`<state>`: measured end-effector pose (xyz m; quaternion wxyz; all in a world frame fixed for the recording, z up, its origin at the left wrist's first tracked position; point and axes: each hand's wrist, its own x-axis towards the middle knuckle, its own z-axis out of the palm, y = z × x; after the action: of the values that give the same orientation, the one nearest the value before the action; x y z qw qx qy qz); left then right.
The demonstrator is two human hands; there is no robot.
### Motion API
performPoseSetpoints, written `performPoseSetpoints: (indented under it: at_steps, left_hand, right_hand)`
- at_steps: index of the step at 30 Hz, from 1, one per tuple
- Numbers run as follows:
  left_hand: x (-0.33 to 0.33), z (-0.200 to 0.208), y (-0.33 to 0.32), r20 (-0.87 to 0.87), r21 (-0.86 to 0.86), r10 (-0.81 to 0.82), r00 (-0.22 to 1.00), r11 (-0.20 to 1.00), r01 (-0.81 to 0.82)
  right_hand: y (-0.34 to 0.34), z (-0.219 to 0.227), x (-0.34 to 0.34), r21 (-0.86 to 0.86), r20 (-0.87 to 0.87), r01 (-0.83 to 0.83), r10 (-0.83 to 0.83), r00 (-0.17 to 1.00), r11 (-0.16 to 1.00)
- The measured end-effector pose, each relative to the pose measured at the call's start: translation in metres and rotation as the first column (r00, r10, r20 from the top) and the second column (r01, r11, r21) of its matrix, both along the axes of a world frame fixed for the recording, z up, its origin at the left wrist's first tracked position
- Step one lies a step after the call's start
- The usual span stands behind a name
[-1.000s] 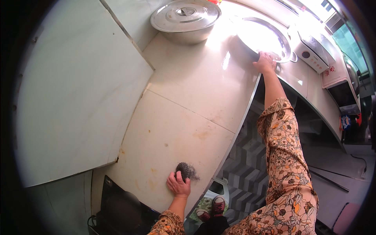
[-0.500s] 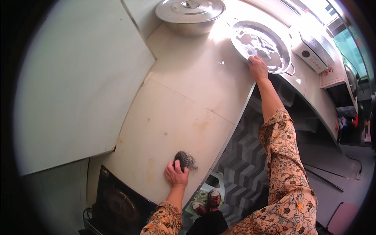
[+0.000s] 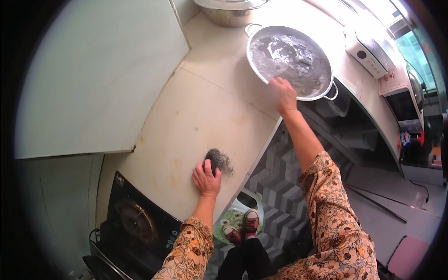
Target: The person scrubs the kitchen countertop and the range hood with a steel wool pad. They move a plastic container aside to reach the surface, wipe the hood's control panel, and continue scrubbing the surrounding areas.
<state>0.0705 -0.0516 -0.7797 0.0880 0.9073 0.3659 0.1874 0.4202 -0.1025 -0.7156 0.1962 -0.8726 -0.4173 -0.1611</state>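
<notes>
A wide, shallow metal pan (image 3: pixel 255 70) with two loop handles sits at the counter's corner and holds rippling liquid with some foam. My right hand (image 3: pixel 283 95), a little blurred, has its fingers closed over the pan's near left rim. Lower on the counter, my left hand (image 3: pixel 206 178) curls its fingers round a dark, rough clump that looks like a steel wool scrubber (image 3: pixel 213 158). Grey flecks or wet suds lie on the surface just right of it. My palm covers part of the scrubber.
A lidded metal pot (image 3: pixel 231 17) stands at the far left of the cream counter (image 3: pixel 200 107). A black cooktop (image 3: pixel 135 219) lies near left, below a pale cabinet (image 3: pixel 88 79). White appliances (image 3: pixel 368 51) line the right side. My feet stand on a green-patterned stool (image 3: pixel 229 220).
The pan has slid left and nearer along the counter with my right hand at its rim, and its liquid now ripples. My left hand remains on the scrubber; the view has shifted.
</notes>
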Motion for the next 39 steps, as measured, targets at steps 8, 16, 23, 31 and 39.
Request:
performPoseSetpoints:
  at_steps: [8, 16, 23, 31, 39]
  left_hand:
    - [-0.002, 0.001, 0.005, 0.112, -0.040, -0.006, 0.994, 0.999, 0.010]
    - [-0.020, 0.074, 0.025, 0.478, -0.497, 0.461, 0.748, 0.843, -0.203]
    - [0.037, 0.124, 0.053, 0.401, -0.191, -0.038, 0.916, 0.974, 0.124]
    - [0.098, 0.081, 0.069, -0.140, -0.364, -0.462, 0.876, 0.846, 0.388]
    - [0.059, 0.095, 0.072, 0.401, -0.387, -0.104, 0.910, 0.881, 0.271]
  right_hand:
    - [-0.003, 0.007, -0.105, 0.045, -0.110, -0.085, 0.089, 0.990, 0.995]
    - [-0.016, 0.015, -0.208, 0.052, -0.255, -0.195, 0.202, 0.946, 0.979]
    - [-0.019, 0.023, -0.241, 0.068, -0.370, -0.258, 0.265, 0.890, 0.964]
    - [-0.010, 0.046, -0.189, 0.094, -0.567, -0.127, 0.158, 0.809, 0.987]
    - [0.017, 0.003, -0.172, -0.339, -0.475, -0.174, -0.009, 0.880, 0.924]
